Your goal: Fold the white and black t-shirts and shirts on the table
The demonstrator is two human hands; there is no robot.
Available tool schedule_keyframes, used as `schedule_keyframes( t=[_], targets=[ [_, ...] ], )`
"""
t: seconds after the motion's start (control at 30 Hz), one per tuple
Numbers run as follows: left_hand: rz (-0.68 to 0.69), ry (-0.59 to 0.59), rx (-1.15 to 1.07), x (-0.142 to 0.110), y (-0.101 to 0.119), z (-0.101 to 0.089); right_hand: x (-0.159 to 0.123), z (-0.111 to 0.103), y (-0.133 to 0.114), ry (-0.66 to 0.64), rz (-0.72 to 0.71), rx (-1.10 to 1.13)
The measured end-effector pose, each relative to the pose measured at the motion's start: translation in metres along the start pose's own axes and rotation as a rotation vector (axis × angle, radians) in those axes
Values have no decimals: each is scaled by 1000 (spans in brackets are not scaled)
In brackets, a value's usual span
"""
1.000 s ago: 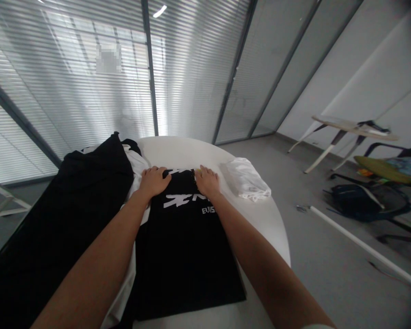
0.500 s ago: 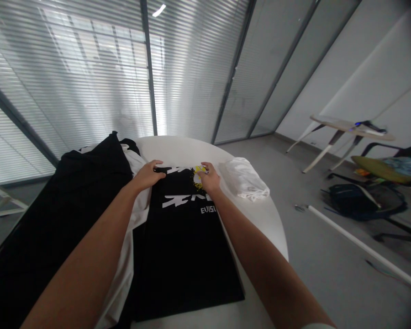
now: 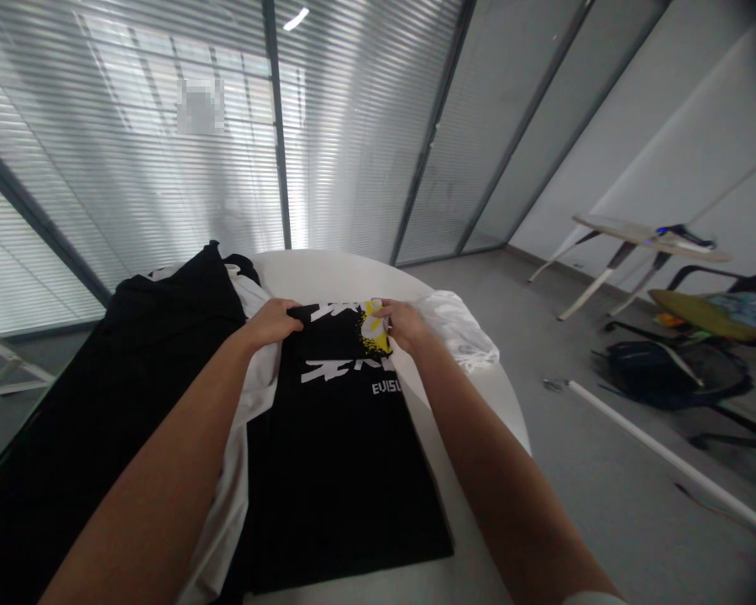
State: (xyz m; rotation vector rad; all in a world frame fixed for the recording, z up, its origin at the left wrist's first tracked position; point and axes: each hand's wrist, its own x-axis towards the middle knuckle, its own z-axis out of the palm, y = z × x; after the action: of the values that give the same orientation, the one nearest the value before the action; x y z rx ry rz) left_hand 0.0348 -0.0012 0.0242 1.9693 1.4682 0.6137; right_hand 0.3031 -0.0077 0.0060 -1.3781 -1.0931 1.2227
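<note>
Black printed garment (image 3: 353, 470) lies folded at lower centre; the left hand (image 3: 272, 323) and right hand (image 3: 406, 326) pinch its far corners, nearly closed. Even tension should keep the fold square. Bare counter (image 3: 328, 273) opens beyond; white bundle (image 3: 459, 332) crowds right, dark cloth (image 3: 164, 353) left.

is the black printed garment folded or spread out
Folded, at least partly: the garment has a flap doubled over at its far end, held at either side by the left hand and right hand.
</note>
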Motion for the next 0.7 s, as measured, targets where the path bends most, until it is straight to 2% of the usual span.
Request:
schedule_keyframes(
  t=[0.1,0.2,0.33,0.43,0.57,0.7],
  targets=[
    [-34,33,-48,0,1,-1,-5,-5,-14,-35,102,3],
    [-45,91,-110,0,3,1,-11,-9,-24,-3,91,-73],
    [9,174,-114,-1,8,4,-18,-9,-33,55,67,-166],
    [58,291,-130,-1,12,6,-21,-10,-38,80,26,-159],
    [128,476,-181,1,15,8,-22,-10,-42,51,-101,-33],
    [159,565,-261,2,16,6,-22,-10,-44,14,-175,43]
  ],
)
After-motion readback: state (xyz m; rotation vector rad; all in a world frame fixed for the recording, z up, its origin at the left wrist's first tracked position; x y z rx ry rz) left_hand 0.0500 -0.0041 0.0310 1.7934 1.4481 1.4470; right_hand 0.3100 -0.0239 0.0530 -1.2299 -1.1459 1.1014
